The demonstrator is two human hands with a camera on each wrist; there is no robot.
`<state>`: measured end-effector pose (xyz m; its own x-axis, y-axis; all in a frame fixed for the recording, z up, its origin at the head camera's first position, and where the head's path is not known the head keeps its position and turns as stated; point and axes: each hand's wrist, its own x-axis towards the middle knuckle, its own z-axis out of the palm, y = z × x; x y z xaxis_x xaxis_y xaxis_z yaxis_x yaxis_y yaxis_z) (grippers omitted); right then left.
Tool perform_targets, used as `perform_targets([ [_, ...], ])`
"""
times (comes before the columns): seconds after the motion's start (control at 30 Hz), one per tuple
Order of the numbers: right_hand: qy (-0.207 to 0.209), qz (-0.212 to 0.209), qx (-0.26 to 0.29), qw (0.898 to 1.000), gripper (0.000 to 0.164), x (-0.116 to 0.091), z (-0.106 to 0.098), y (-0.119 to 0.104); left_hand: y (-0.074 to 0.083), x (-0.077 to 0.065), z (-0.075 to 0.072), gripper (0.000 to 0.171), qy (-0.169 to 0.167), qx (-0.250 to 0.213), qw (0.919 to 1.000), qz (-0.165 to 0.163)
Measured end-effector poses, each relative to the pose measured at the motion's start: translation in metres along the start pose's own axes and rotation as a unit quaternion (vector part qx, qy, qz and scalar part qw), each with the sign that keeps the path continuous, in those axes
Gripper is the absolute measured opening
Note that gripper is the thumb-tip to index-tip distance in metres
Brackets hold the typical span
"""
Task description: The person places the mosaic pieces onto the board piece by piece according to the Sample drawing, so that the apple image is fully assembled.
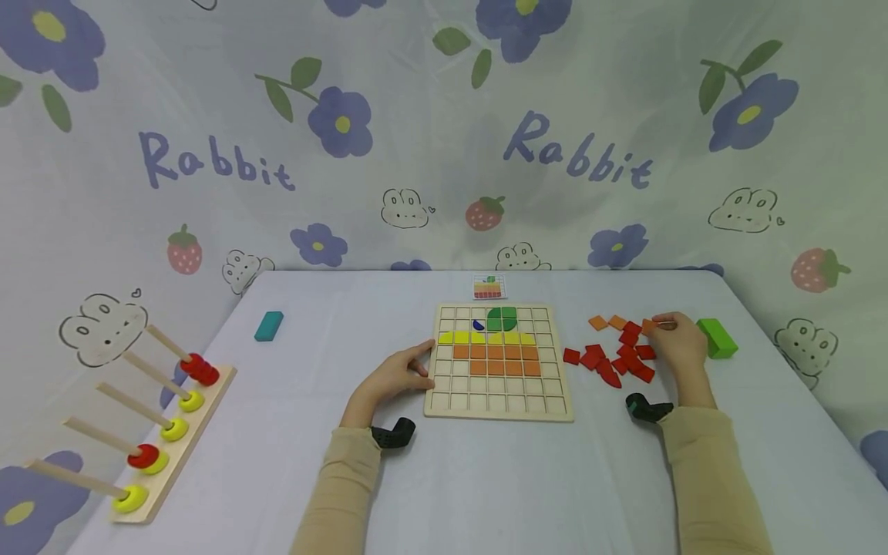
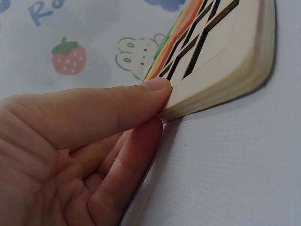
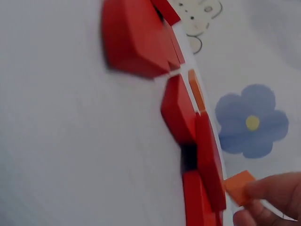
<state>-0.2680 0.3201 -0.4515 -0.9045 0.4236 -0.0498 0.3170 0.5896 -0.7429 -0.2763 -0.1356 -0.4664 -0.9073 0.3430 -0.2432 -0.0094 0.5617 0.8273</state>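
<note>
Currently, the filling of the orange rows seems to be in hand. An orange tile (image 3: pixel 239 188) is pinched by the fingertips of the right hand (image 1: pixel 678 347), beside the loose red tiles (image 1: pixel 629 358), to the right of the board (image 1: pixel 499 385). The board is laid at the middle of the table, and its left edge is gripped by the left hand (image 1: pixel 390 375); in the left wrist view, the thumb is pressed on the rim.

On the board, a green leaf-like shape (image 1: pixel 502 319) and a small blue piece (image 1: pixel 478 325) are placed at the far side. Nearer, a yellow row (image 1: pixel 479 338) is followed by two orange rows (image 1: pixel 496 353), of which the near one is made shorter at its left end. The nearest cells are left bare. A pattern card (image 1: pixel 489 287) is set beyond the far edge.

For the next move, it is judged that the pinched tile must be carried leftward over the board and be lowered flat into a bare cell, probably at that left end. Two loose orange tiles (image 1: pixel 598 324) are also left at the far side of the red ones.
</note>
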Motion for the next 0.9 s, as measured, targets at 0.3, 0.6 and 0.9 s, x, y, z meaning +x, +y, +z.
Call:
perform_targets([
  [0.3, -0.166, 0.015, 0.335, 0.927, 0.027, -0.022, 0.025, -0.057, 0.000, -0.001, 0.000, 0.081, -0.001, -0.004, 1.0000, 0.003],
  [0.6, -0.281, 0.007, 0.378, 0.882, 0.016, -0.049, 0.082, -0.104, -0.002, 0.000, 0.001, 0.081, -0.004, -0.010, 0.9999, 0.007],
  [0.9, -0.298, 0.018, 0.309, 0.903, 0.029, -0.075, 0.140, -0.137, -0.003, 0.000, 0.001, 0.080, -0.001, -0.008, 0.9999, 0.010],
])
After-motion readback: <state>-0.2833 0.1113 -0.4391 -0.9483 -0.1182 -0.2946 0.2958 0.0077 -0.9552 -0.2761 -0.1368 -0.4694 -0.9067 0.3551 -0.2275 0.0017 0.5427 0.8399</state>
